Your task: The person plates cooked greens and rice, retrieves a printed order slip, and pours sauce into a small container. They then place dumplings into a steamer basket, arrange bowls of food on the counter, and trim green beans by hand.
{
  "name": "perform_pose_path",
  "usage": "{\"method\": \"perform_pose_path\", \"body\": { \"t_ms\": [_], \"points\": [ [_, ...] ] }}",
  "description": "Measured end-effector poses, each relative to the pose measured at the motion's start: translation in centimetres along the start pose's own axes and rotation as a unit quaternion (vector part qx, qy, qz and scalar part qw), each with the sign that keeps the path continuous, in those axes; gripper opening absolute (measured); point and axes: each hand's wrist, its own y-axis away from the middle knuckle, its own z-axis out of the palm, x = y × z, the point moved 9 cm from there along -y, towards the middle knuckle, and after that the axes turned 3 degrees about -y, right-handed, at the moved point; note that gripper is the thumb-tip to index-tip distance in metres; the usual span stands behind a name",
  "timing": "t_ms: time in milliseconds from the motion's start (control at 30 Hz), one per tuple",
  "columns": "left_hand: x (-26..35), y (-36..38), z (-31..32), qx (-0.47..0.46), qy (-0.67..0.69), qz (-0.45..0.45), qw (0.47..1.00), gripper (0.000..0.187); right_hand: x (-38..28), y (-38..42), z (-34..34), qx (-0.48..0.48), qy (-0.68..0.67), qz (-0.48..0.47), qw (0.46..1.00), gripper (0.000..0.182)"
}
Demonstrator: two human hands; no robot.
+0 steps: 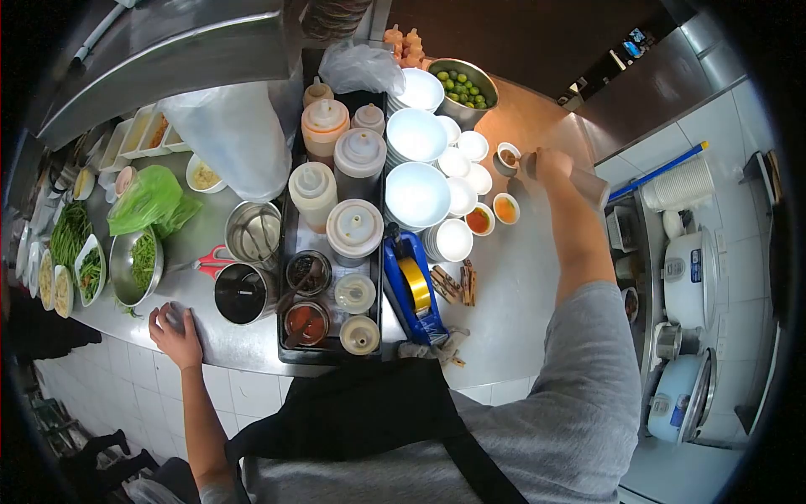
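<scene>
My right hand (552, 165) is wrapped round a squeeze bottle (591, 186), tipped on its side. Its narrow end points at a small white cup (507, 157) with brown sauce inside. Two more sauce cups stand close by, one with orange sauce (505, 208) and one with red sauce (479, 221). On the steel counter (520, 294), near its front edge, my left hand (175, 334) lies with fingers apart and nothing in it. Left of that hand is a steel bowl of chopped greens (143, 262); red-handled scissors (214, 262) lie beyond it.
A black tray (290, 349) holds several squeeze bottles and sauce jars. Beside it stand stacked white bowls (417, 195), a blue tape dispenser (413, 290) and clothespins (453, 286). Green citrus fill a steel pot (460, 88) at the back. Rice cookers (688, 277) stand at right.
</scene>
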Motion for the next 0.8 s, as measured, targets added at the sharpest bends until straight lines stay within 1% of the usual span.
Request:
{"method": "perform_pose_path", "body": {
  "t_ms": [267, 433, 533, 633, 700, 733, 767, 800],
  "points": [
    [0.0, 0.0, 0.0, -0.004, 0.002, -0.003, 1.0, 0.042, -0.3, 0.8, -1.1, 0.0, -0.009, -0.001, 1.0, 0.029],
    [-0.1, 0.0, 0.0, -0.003, -0.004, -0.004, 1.0, 0.042, 0.3, 0.8, -0.5, 0.002, 0.003, 0.006, 1.0, 0.03],
    [-0.1, 0.0, -0.1, -0.004, 0.006, -0.009, 1.0, 0.042, 1.4, 0.6, 0.6, -0.007, -0.054, 0.032, 0.998, 0.037],
    [-0.1, 0.0, -0.2, -0.002, 0.011, -0.015, 1.0, 0.042, 2.1, 3.9, 0.1, -0.042, -0.173, 0.025, 0.984, 0.054],
    [-0.1, 0.1, -0.2, 0.005, 0.007, -0.016, 1.0, 0.042, 3.7, 1.8, 3.6, 0.041, -0.315, 0.029, 0.948, 0.058],
    [-0.1, 0.1, -0.2, 0.008, 0.003, -0.012, 1.0, 0.041, 4.8, 1.0, 4.7, 0.08, -0.385, 0.028, 0.919, 0.06],
    [-0.1, 0.0, -0.3, 0.011, -0.002, -0.007, 1.0, 0.041, 5.1, 1.2, 4.5, 0.081, -0.569, -0.006, 0.818, 0.058],
    [0.0, 0.0, -0.4, 0.013, 0.002, -0.008, 1.0, 0.04, 5.2, 1.2, 4.3, 0.078, -0.728, -0.04, 0.68, 0.057]
  ]
}}
